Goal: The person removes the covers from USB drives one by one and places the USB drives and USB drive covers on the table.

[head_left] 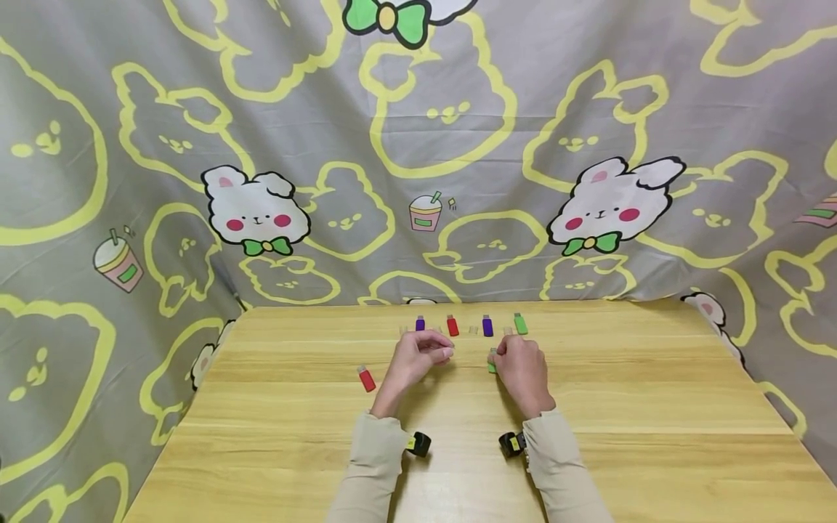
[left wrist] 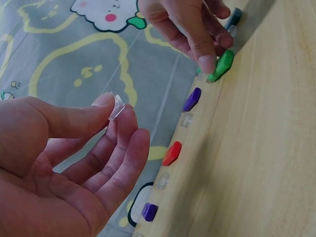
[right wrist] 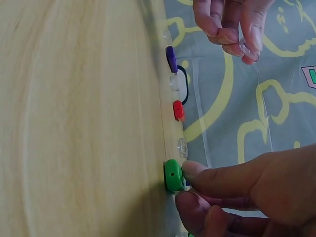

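My left hand (head_left: 418,357) pinches a small clear plastic cap (left wrist: 117,107) between thumb and index fingertip, above the table. In the head view, my right hand (head_left: 523,369) grips a green USB flash drive (head_left: 493,363) by its side, and its fingers partly hide it. The right wrist view shows the rounded end of this green drive (right wrist: 173,175) facing the camera. Beyond the hands runs a row of USB drives: purple (head_left: 420,324), red (head_left: 452,326), purple (head_left: 487,326) and green (head_left: 519,324). A loose red USB drive (head_left: 366,378) lies left of my left hand.
Several clear caps lie between the drives in the row, such as one clear cap (head_left: 473,330) beside the second purple drive. The wooden table (head_left: 294,436) ends at the back against a patterned grey curtain (head_left: 405,254), which also hangs on both sides.
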`<state>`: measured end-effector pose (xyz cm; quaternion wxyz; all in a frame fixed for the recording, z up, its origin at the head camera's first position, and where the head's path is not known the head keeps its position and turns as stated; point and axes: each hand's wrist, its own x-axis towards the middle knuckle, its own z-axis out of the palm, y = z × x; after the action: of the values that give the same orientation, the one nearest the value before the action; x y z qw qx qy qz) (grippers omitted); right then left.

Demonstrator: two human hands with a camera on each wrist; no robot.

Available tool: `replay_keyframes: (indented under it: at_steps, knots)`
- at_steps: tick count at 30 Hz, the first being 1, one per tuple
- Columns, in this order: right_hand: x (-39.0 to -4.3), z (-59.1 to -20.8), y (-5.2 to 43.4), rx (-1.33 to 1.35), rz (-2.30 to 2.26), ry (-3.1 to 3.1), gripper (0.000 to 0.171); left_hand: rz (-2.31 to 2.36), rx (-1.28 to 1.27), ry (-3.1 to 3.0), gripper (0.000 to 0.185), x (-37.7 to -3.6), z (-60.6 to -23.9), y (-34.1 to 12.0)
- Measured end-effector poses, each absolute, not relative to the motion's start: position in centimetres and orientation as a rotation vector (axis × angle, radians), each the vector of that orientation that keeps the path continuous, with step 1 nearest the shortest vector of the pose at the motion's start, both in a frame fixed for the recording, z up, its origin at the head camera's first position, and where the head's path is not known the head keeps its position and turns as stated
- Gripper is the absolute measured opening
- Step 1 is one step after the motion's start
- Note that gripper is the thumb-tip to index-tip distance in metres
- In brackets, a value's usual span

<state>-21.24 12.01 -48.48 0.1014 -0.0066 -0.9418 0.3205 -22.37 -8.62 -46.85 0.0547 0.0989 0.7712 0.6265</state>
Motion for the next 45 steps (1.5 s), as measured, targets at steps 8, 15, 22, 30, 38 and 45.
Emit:
replay_keyframes:
  at_steps: [8,15,22,30,38,45]
  knots:
    - [-21.1,-46.6,13.0,-0.006,0.989,-2.703,0.016,1.777,0.287,2.451,0.006,-22.5,-47.0,-7.7]
    - [-20.7,-44.1,15.3,-0.02,1.099,-2.612,0.017,1.632,0.318,2.585,0.008,-23.2,-47.4,-6.0]
    - [-20.5,-43.5,17.6,-0.075,1.181,-2.552,0.018,1.387,0.355,2.731,0.008,-24.1,-47.7,-3.9]
    - [-20.7,-43.5,18.6,-0.095,1.227,-2.555,0.017,1.164,0.352,2.819,0.006,-24.8,-48.3,-2.8]
    - [-20.6,-43.3,19.1,-0.126,1.283,-2.561,0.015,1.123,0.342,2.849,0.007,-24.8,-48.6,-2.2]
    - [-20.4,-43.2,19.4,-0.136,1.286,-2.564,0.014,1.143,0.347,2.878,0.011,-24.7,-48.8,-1.7]
